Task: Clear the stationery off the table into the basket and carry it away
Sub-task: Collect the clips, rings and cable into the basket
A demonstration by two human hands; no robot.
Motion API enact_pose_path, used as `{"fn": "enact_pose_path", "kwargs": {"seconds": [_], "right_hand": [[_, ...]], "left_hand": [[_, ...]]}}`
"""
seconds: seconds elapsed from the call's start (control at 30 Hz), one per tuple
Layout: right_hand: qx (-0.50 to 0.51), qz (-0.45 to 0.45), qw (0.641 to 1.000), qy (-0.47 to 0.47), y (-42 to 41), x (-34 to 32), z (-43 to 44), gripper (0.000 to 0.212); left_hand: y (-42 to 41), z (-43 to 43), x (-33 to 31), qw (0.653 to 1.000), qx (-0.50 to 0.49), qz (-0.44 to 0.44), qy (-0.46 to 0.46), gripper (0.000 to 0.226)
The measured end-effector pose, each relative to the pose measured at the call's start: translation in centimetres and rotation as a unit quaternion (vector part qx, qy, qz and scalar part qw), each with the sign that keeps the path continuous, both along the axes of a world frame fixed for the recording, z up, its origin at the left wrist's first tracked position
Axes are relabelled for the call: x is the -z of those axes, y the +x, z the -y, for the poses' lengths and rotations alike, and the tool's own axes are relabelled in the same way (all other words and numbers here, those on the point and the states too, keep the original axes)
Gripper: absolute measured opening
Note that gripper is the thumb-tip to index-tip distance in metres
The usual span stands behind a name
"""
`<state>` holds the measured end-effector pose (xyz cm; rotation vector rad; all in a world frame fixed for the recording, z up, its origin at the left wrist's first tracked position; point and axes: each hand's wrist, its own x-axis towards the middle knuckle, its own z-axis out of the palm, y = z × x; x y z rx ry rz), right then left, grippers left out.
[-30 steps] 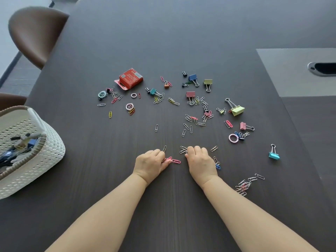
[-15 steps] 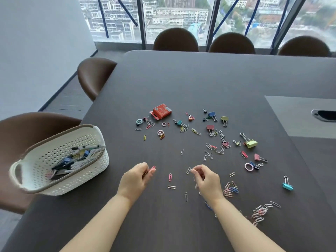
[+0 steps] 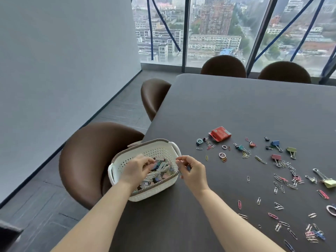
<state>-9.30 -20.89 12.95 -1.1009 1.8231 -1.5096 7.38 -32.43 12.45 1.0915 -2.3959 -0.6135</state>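
White perforated basket (image 3: 156,151) sits beneath the left hand (image 3: 138,169) and right hand (image 3: 193,170), both hands pinching paper clips (image 3: 188,168), best released low inside the rim so none bounce out.

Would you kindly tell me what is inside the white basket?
A jumbled heap of stationery, white cords and blue pieces showing; the left hand covers part, hiding what lies beneath.
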Motion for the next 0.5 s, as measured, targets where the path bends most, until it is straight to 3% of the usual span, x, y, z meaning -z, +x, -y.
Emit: {"fn": "enact_pose_path", "kwargs": {"seconds": [0.1,0.3,0.4,0.5], "right_hand": [[0.009,-0.016,1.0,-0.002,1.2,0.4,1.8,0.014],[0.015,-0.039,0.999,-0.012,2.0,0.3,5.5,0.006],[0.001,-0.081,0.997,-0.017,2.7,0.2,7.9,0.007],[-0.005,-0.131,0.991,0.028,2.9,0.5,9.4,0.019]], "left_hand": [[1.4,1.8,1.4,0.998,0.035,0.044,0.026,0.022],[3.3,2.5,1.1,0.998,0.052,0.037,-0.025,0.011],[4.6,2.5,1.4,0.991,0.018,0.047,-0.122,0.004],[5.7,2.0,2.6,0.984,-0.072,0.093,-0.131,0.021]]}}
